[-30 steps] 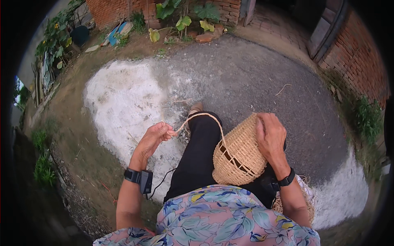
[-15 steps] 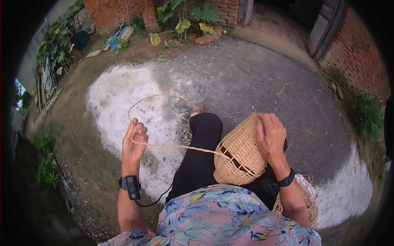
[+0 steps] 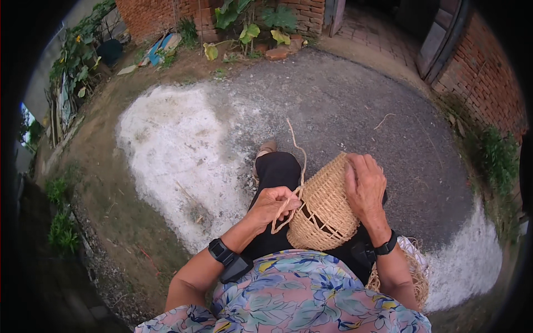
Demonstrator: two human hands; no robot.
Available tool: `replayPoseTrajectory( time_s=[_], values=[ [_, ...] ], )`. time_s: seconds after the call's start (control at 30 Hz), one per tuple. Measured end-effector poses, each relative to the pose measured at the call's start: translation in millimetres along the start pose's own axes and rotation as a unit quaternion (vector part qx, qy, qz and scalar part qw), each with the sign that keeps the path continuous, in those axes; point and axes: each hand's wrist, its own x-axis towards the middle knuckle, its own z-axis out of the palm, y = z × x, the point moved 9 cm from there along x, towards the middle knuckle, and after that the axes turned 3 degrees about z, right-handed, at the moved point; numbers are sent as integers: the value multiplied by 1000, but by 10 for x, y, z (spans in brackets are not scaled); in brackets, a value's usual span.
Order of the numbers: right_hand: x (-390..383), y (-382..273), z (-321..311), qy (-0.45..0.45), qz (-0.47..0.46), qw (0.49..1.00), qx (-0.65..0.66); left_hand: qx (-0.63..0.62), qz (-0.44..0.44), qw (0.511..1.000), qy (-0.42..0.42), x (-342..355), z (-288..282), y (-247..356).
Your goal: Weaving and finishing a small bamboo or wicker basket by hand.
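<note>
A woven straw basket lies tilted on its side on my lap, with an open band of bare strands near its lower left. My right hand grips it at the upper right, fingers curled over the edge. Pinched in my left hand, against the basket's left side, is a pale twisted straw cord; it hangs in a loop below the fingers, and its free end stretches upward over the paving. My dark-trousered knee is beside the basket. A pale bundle of loose straw sits by my right forearm, partly hidden.
Dark rough paving with white patches surrounds me. Dirt and weeds lie at the left. Brick walls, an open doorway and leafy plants stand ahead and to the right.
My left hand moved from out at the left to the basket, bringing the cord with it; the wide loop is gone and the end now points upward. My right hand stayed in place.
</note>
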Motion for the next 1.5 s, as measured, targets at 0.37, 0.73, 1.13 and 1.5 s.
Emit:
replayPoseTrajectory(
  time_s=[0.37, 0.73, 1.13, 1.5],
  values=[
    [-16, -120, -73, 35, -45, 998, -7, 350, 73, 930, 84, 159, -15, 96],
    [197, 393, 107, -48, 83, 990, 105, 193, -9, 980, -42, -50, 439, 294],
    [135, 436, 421, -55, 56, 994, 75, -22, 74, 869, 490, -557, -2444, -408],
    [146, 307, 341, -41, 31, 994, 94, -397, 129, 815, 402, -493, -2922, -975]
  ],
)
